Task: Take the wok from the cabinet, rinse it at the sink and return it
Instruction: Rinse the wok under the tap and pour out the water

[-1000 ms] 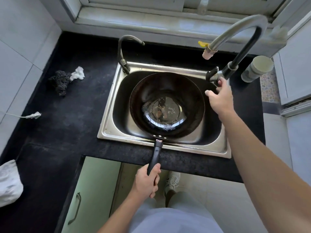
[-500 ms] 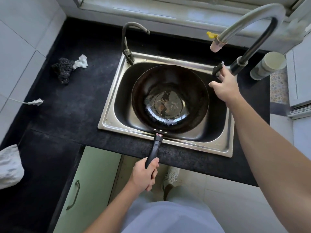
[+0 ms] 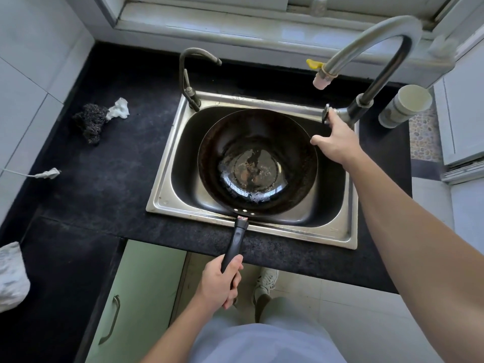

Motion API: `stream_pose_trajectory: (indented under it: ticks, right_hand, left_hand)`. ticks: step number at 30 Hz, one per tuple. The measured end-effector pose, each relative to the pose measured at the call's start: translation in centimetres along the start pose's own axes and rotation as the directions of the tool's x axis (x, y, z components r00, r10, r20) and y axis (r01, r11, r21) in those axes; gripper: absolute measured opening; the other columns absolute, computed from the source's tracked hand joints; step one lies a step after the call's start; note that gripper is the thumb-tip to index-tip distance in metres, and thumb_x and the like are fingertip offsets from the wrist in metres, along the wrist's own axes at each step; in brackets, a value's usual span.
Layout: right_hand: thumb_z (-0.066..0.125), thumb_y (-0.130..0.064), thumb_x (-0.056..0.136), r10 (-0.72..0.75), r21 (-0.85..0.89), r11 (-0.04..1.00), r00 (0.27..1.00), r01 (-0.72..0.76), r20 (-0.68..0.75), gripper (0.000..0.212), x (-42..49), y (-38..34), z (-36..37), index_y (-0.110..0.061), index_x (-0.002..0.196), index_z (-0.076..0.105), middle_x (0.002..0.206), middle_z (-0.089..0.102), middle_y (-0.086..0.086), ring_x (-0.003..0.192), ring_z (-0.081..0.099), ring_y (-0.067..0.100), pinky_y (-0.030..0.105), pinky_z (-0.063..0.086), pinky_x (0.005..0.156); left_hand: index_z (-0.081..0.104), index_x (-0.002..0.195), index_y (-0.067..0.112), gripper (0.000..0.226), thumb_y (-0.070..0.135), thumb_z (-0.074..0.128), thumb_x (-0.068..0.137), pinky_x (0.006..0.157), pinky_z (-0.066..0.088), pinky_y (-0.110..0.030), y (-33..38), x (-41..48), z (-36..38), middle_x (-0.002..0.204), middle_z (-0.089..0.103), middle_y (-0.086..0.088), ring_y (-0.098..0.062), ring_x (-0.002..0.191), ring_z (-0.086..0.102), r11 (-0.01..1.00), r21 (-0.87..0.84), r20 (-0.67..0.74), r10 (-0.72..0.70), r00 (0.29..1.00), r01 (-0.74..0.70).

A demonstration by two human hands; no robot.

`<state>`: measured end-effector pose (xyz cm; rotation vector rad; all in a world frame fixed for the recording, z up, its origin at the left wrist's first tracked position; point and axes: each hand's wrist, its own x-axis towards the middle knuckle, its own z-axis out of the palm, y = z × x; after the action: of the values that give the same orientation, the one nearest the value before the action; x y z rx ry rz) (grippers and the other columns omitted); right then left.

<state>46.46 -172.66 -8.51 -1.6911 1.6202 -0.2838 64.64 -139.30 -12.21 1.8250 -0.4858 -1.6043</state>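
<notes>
A dark round wok (image 3: 258, 163) sits in the steel sink (image 3: 167, 176), with a little water glinting on its bottom. Its black handle (image 3: 237, 238) sticks out over the counter's front edge, and my left hand (image 3: 220, 282) is shut around the handle's end. My right hand (image 3: 334, 138) reaches over the sink's right back corner, fingertips touching the tap lever (image 3: 327, 113) of the tall curved faucet (image 3: 366, 45). No water runs from the spout (image 3: 322, 81).
A second, smaller dark faucet (image 3: 190, 74) stands at the sink's back left. On the black counter (image 3: 104, 179) lie a steel scourer (image 3: 90, 121) with a white rag, a white plug (image 3: 48, 174) and a white cloth (image 3: 10, 276). A green cabinet door (image 3: 136, 297) is below.
My right hand has stayed at the tap lever, shifting slightly on it. The wok and my left hand have held their place; the view has moved a little.
</notes>
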Motion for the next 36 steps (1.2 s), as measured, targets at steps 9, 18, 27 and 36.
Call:
stream_pose_trajectory:
  ticks: [9,18,27,36]
  right_hand:
    - [0.068,-0.022,0.091,0.005,0.007,1.0,1.0,-0.005,-0.013,0.088,-0.1,-0.4,0.2,-0.019,0.162,0.016,0.164,0.032,0.009,0.151,0.03,0.028,0.041,0.028,0.119]
    - [0.069,-0.027,0.087,0.015,0.03,0.999,1.0,-0.015,0.003,0.086,0.2,-0.2,0.2,-0.02,0.16,0.024,0.162,0.036,0.008,0.149,0.033,0.028,0.043,0.03,0.12]
    - [0.067,-0.02,0.091,0.108,0.196,0.978,0.979,-0.073,-0.175,0.044,-7.3,0.7,3.0,-0.014,0.133,0.059,0.118,0.07,0.007,0.105,0.066,0.019,0.031,0.049,0.094]
    - [0.063,-0.037,0.098,0.267,0.415,0.807,0.886,-0.421,0.379,0.029,-19.1,-0.3,14.4,-0.009,0.095,0.071,0.082,0.078,0.009,0.069,0.074,0.019,0.037,0.062,0.072]
  left_hand:
    - [0.056,0.091,-0.004,0.038,0.033,0.051,0.098,0.033,0.033,-0.022,0.1,0.0,0.0,0.057,0.049,-0.004,-0.018,0.037,0.035,1.0,0.002,0.004,-0.005,1.0,0.005]
    - [0.056,0.091,-0.003,0.037,0.033,0.051,0.098,0.032,0.033,-0.022,0.2,-0.1,0.0,0.057,0.049,-0.003,-0.016,0.037,0.036,1.0,0.001,0.011,-0.009,1.0,0.009]
    - [0.056,0.09,-0.003,0.036,0.033,0.052,0.098,0.033,0.031,-0.021,0.0,0.0,-0.1,0.06,0.048,-0.006,-0.015,0.037,0.035,0.999,-0.034,0.03,-0.019,0.999,0.02]
    - [0.056,0.088,0.003,0.031,0.033,0.053,0.097,0.033,0.029,-0.02,0.2,0.1,-0.3,0.058,0.049,-0.004,-0.015,0.036,0.035,0.998,-0.06,0.048,-0.025,0.999,0.028]
